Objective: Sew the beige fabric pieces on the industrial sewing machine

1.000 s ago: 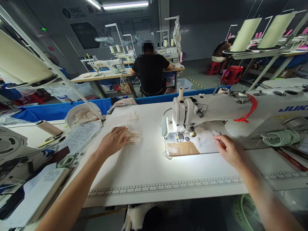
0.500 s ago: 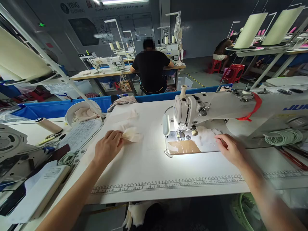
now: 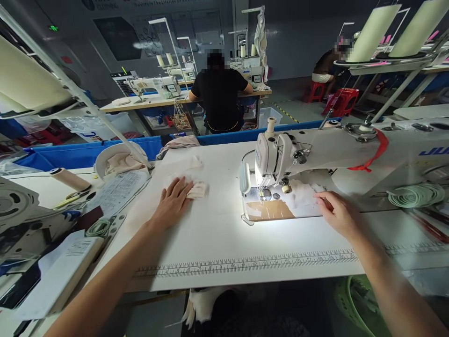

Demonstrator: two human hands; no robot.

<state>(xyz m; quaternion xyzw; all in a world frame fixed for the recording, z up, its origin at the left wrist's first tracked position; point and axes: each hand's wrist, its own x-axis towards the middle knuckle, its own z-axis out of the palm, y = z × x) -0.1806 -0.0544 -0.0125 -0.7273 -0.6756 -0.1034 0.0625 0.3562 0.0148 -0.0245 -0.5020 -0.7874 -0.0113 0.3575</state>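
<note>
While my left hand (image 3: 173, 201) lies flat with fingers extended over the small, thin cream fabric pieces (image 3: 199, 189), it hides part of them; the rest shows just right of its fingertips. My right hand (image 3: 333, 210) is half curled at the right edge of the sheer white cloth (image 3: 301, 195); I cannot tell whether it pinches. Beyond that hand, the white metal sewing machine (image 3: 321, 150) has its blue lettering cut off.

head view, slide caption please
Left hand on pale cloth, right hand at white cloth under a sewing machine arm.
</note>
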